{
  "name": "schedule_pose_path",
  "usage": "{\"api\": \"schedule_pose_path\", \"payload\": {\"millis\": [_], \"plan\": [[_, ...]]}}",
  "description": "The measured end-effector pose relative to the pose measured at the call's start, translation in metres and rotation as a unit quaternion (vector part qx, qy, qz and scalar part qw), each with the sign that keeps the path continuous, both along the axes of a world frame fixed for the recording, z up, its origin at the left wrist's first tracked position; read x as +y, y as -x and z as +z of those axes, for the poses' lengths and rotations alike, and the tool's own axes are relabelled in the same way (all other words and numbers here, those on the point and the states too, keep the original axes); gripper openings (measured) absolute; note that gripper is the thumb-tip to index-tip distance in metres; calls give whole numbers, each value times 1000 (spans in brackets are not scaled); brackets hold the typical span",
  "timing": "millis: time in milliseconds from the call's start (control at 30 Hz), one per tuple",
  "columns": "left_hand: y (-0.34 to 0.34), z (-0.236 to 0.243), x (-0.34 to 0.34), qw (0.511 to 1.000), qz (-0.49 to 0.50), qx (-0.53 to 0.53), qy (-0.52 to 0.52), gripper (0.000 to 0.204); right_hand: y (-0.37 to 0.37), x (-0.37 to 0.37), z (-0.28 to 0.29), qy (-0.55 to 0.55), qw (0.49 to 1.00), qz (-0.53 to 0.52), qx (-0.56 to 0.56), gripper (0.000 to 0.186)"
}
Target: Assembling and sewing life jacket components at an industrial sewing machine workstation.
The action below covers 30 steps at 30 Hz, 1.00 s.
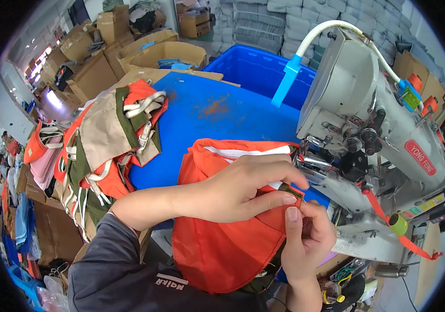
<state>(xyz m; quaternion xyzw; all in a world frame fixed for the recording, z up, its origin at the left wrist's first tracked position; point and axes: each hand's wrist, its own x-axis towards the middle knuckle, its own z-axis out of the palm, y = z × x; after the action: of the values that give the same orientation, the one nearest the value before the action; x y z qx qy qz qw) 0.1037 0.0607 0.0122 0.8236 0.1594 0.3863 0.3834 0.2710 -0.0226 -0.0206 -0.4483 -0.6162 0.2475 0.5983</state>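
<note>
An orange fabric piece [217, 255] with a white inner strip and olive green parts lies in front of me, draped over the near edge of the blue tabletop [222, 117]. My left hand [243, 187] reaches across it from the left and pinches its right edge between thumb and fingers, beside a small olive strip [292, 191]. Just below, my right hand [310, 236] is closed on the same edge, thumb against forefinger, the two thumbs nearly meeting. Close to both hands stands a grey sewing machine [388, 130]; the fabric's upper right corner reaches its needle area.
A pile of orange, beige and olive sewn pieces [108, 130] with white straps lies at the left. Behind the table are a blue bin [253, 65] and open cardboard boxes [165, 54]. A white hose [331, 23] arches over the machine; a red strap [383, 213] hangs in front.
</note>
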Motion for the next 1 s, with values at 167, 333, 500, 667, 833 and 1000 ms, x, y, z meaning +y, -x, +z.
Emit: {"api": "schedule_pose_path", "payload": {"millis": [167, 333, 500, 667, 833, 1000], "plan": [[6, 9, 4, 999, -19, 32, -35, 16, 2, -1, 3, -40, 998, -27, -45, 8], [2, 8, 4, 999, -27, 31, -25, 15, 2, -3, 0, -45, 997, -32, -45, 8], [-1, -4, 4, 999, 0, 20, -40, 13, 4, 1, -10, -48, 997, -42, -33, 8], [-4, -8, 17, 999, -2, 44, -12, 15, 2, 14, -25, -52, 996, -69, -8, 6], [-12, -25, 32, 999, 9, 38, -24, 15, 0, 26, -34, -30, 996, -81, 4, 5], [-26, -47, 52, 998, 34, 49, 6, 16, -6, 44, -47, 19, 992, -123, 2, 6]]}}
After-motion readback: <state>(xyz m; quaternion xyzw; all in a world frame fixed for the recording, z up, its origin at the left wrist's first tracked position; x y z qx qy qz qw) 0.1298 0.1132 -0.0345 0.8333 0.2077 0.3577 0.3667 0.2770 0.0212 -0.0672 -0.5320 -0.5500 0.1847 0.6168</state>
